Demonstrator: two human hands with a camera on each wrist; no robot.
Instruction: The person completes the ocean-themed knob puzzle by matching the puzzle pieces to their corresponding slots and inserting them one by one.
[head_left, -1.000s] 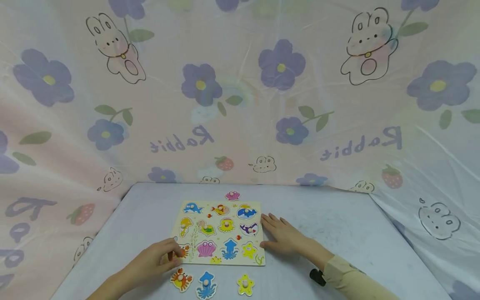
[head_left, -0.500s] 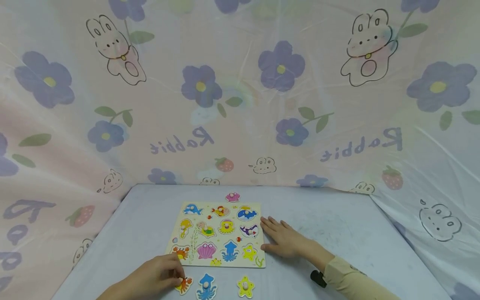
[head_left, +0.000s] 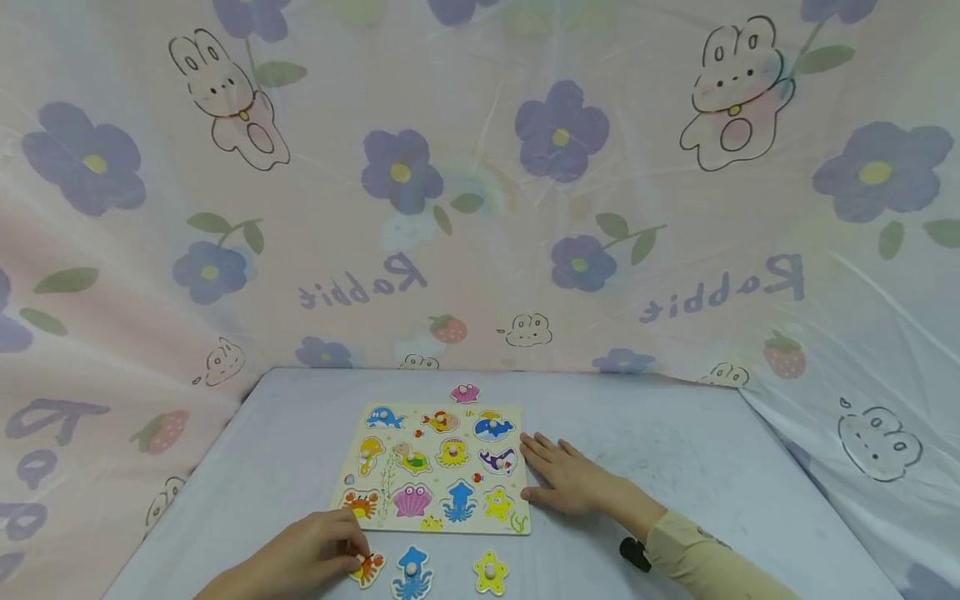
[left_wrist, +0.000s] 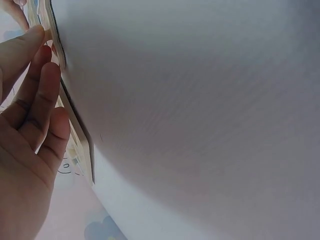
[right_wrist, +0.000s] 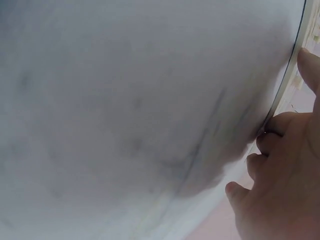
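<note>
At the front left of the table, my left hand (head_left: pixel 318 546) pinches the knob of an orange crab puzzle piece (head_left: pixel 370 572), whose left part the fingers hide. In the left wrist view, thumb and fingertips meet at a pale wooden knob (left_wrist: pixel 48 35). The crab piece lies just in front of the wooden sea-animal puzzle board (head_left: pixel 480 527), below the board's printed crab (head_left: pixel 362 504). My right hand (head_left: pixel 566 477) lies flat on the table with straight fingers; its fingertips and thumb touch the board's right edge, and the right wrist view shows the board's side (right_wrist: pixel 286 85).
A blue squid piece (head_left: pixel 412 573) and a yellow starfish piece (head_left: pixel 491 572) lie in front of the board. Behind it is a pink shell piece (head_left: pixel 466 393). Several knobbed animals sit in the board's upper rows. A patterned cloth (head_left: pixel 480 217) hangs behind the white table (head_left: pixel 675 467).
My left hand has moved off the board's lower left corner toward the front and taken the crab piece's knob between its fingers. The right hand has stayed at the board's edge.
</note>
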